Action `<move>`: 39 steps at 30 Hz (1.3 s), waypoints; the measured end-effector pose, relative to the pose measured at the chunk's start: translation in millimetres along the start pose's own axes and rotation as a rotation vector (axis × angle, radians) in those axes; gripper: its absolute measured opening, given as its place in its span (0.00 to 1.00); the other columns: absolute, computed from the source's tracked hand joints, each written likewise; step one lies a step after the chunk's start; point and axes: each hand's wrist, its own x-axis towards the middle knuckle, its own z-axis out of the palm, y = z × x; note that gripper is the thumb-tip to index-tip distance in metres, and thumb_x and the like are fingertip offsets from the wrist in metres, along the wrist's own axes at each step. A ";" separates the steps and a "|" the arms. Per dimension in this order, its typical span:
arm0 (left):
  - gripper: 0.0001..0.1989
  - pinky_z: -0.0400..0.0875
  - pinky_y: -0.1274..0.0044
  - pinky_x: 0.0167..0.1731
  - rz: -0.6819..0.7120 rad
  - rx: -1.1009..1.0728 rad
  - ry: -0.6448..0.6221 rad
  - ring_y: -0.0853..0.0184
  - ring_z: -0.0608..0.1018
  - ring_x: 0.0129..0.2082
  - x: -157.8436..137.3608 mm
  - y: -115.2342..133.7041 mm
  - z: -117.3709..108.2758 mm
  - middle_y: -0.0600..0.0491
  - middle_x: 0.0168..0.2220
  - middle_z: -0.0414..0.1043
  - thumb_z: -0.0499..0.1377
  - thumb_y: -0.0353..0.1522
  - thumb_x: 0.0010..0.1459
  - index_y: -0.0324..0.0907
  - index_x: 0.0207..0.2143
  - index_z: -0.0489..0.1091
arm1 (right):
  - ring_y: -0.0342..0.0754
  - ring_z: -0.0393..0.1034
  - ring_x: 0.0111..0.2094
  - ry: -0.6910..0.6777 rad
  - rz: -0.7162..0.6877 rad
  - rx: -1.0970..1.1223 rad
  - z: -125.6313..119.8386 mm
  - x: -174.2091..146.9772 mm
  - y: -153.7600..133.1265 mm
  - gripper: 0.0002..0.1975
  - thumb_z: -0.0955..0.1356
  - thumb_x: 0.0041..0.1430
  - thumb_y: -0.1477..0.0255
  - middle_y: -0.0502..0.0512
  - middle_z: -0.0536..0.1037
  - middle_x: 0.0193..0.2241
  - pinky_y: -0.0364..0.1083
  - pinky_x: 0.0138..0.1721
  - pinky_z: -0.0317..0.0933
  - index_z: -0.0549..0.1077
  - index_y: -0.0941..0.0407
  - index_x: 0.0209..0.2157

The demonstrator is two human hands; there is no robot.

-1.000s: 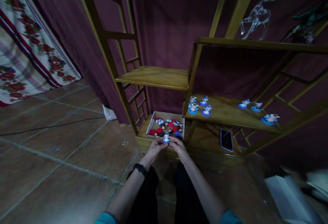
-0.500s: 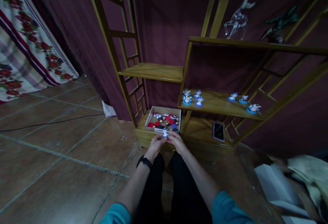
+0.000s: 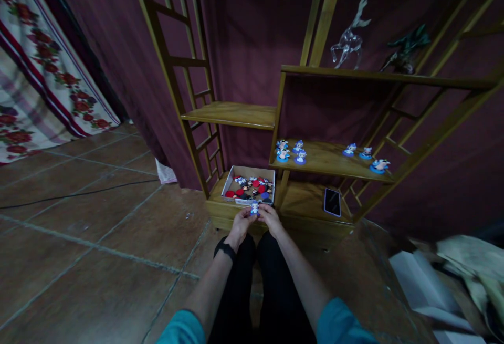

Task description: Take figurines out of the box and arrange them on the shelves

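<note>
Between my two hands is a small white and purple-blue figurine (image 3: 254, 208), held upright in front of the box. My left hand (image 3: 241, 223) grips its left side and my right hand (image 3: 271, 217) its right side, fingers closed at the base. Just beyond them a shallow cardboard box (image 3: 226, 193) holds several jumbled figurines and red, black and purple round bases. On the shelf to the right (image 3: 326, 161), similar figurines stand on blue or purple bases: a group at its left end, including a purple-based figurine (image 3: 300, 157), and three at its right end, including a blue-based figurine (image 3: 379, 166).
A dark-screened phone (image 3: 332, 202) lies on the low board at the right. A clear deer ornament (image 3: 348, 42) and a dark green ornament (image 3: 409, 49) stand on the upper shelf. A bare wooden shelf (image 3: 232, 113) juts out above the box. White boxes (image 3: 425, 283) sit on the floor, right.
The head view has shifted slightly, so the shelves appear a little lower and farther left. Both hands still hold the same figurine at nearly the same place.
</note>
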 end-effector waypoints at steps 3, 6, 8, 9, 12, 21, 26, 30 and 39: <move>0.19 0.67 0.76 0.36 -0.017 -0.042 0.019 0.68 0.75 0.29 -1.6 0.1 3.1 0.50 0.29 0.75 0.68 0.28 0.34 0.36 0.33 0.73 | 0.47 0.71 0.29 0.024 -0.001 0.000 2.7 1.5 2.1 0.16 0.70 0.40 0.63 0.50 0.76 0.27 0.48 0.34 0.66 0.74 0.55 0.33; 0.17 0.68 0.75 0.37 -0.052 -0.085 0.013 0.68 0.76 0.30 -3.8 2.7 4.7 0.49 0.30 0.75 0.68 0.28 0.36 0.36 0.34 0.72 | 0.46 0.71 0.28 0.038 -0.008 0.000 5.8 2.5 5.4 0.16 0.69 0.40 0.63 0.50 0.75 0.26 0.48 0.34 0.67 0.73 0.55 0.33; 0.16 0.68 0.75 0.38 -0.057 -0.098 0.009 0.68 0.76 0.31 -5.5 5.1 4.4 0.48 0.30 0.75 0.67 0.27 0.38 0.35 0.33 0.72 | 0.46 0.71 0.29 0.038 -0.014 -0.003 8.0 2.4 6.9 0.16 0.69 0.40 0.63 0.50 0.76 0.27 0.48 0.34 0.67 0.73 0.55 0.33; 0.15 0.68 0.75 0.38 -0.057 -0.103 0.008 0.68 0.76 0.31 -6.4 6.3 3.8 0.48 0.31 0.75 0.67 0.27 0.39 0.35 0.33 0.72 | 0.47 0.71 0.29 0.036 -0.016 -0.006 9.0 2.1 7.3 0.16 0.69 0.40 0.63 0.50 0.76 0.28 0.48 0.34 0.67 0.73 0.55 0.33; 0.13 0.69 0.74 0.39 -0.060 -0.113 0.003 0.67 0.76 0.32 -8.4 8.8 0.7 0.47 0.32 0.75 0.66 0.27 0.40 0.35 0.33 0.72 | 0.47 0.71 0.28 0.034 -0.020 -0.015 10.8 1.1 7.4 0.17 0.69 0.40 0.62 0.50 0.76 0.27 0.48 0.33 0.67 0.73 0.55 0.33; 0.12 0.69 0.77 0.33 -0.059 -0.110 0.016 0.69 0.76 0.27 -6.6 6.4 -3.1 0.49 0.27 0.74 0.67 0.25 0.39 0.35 0.30 0.71 | 0.47 0.71 0.30 0.042 -0.031 -0.020 11.1 0.6 8.7 0.17 0.69 0.40 0.62 0.51 0.76 0.30 0.47 0.32 0.67 0.73 0.55 0.34; 0.13 0.69 0.76 0.34 -0.070 -0.101 0.032 0.69 0.76 0.27 -5.7 5.7 0.0 0.49 0.27 0.74 0.67 0.24 0.37 0.35 0.29 0.70 | 0.47 0.71 0.29 0.060 -0.031 -0.033 8.6 2.3 10.6 0.17 0.68 0.40 0.61 0.51 0.76 0.29 0.47 0.32 0.67 0.73 0.55 0.33; 0.13 0.70 0.76 0.34 -0.089 -0.094 0.029 0.68 0.76 0.28 -6.6 6.3 1.2 0.49 0.27 0.74 0.66 0.22 0.38 0.35 0.29 0.70 | 0.47 0.71 0.28 0.083 -0.025 -0.043 5.1 3.6 12.7 0.18 0.69 0.40 0.61 0.50 0.75 0.27 0.48 0.32 0.67 0.73 0.55 0.33; 0.13 0.70 0.77 0.33 -0.099 -0.092 0.030 0.68 0.76 0.28 -8.2 6.2 -0.6 0.50 0.25 0.74 0.67 0.22 0.37 0.35 0.29 0.70 | 0.45 0.70 0.25 0.056 -0.007 -0.052 1.9 2.7 8.8 0.20 0.68 0.42 0.56 0.50 0.75 0.24 0.48 0.31 0.66 0.73 0.56 0.33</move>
